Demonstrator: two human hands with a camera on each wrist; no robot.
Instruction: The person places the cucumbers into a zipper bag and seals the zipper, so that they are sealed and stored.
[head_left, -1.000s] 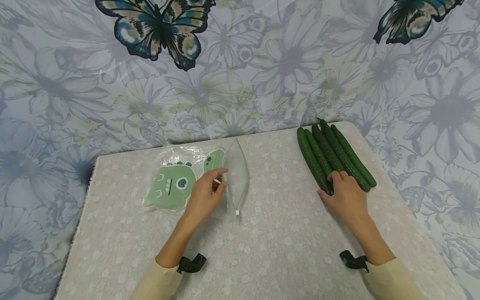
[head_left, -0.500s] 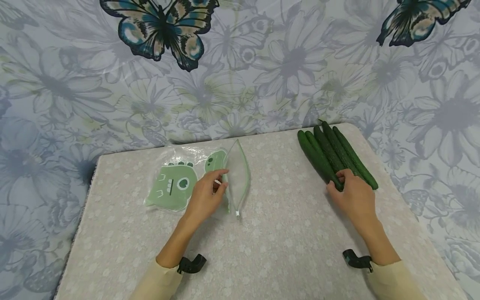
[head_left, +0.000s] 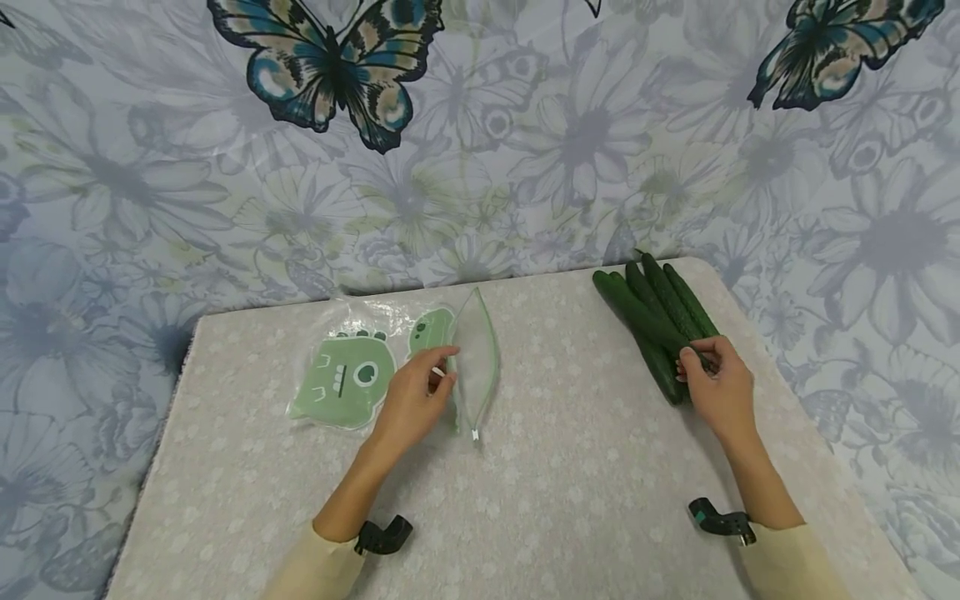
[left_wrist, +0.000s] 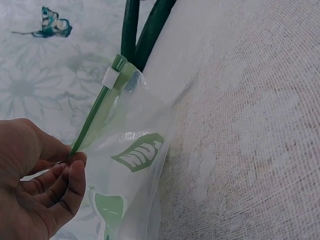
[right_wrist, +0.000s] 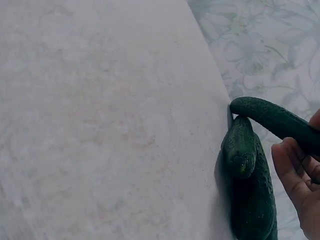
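A clear plastic slider bag [head_left: 348,379] with a green cartoon print lies flat at the table's left. My left hand [head_left: 408,400] pinches the green zip edge at its mouth, which gapes to the right. A white slider [left_wrist: 110,79] sits on that zip in the left wrist view. On the right, my right hand [head_left: 723,392] grips the near end of a cucumber [head_left: 651,321], raised and slanting over the others. Its far end rests among several cucumbers [head_left: 663,379] lying side by side. In the right wrist view the gripped cucumber [right_wrist: 275,120] crosses above the rest.
A pale patterned cloth covers the table [head_left: 555,467]. Behind it hangs a floral backdrop [head_left: 570,150] with printed butterflies. The cucumbers lie close to the table's back right corner.
My right hand has taken hold of one cucumber and lifted its near end off the row. The left hand and the bag keep their places.
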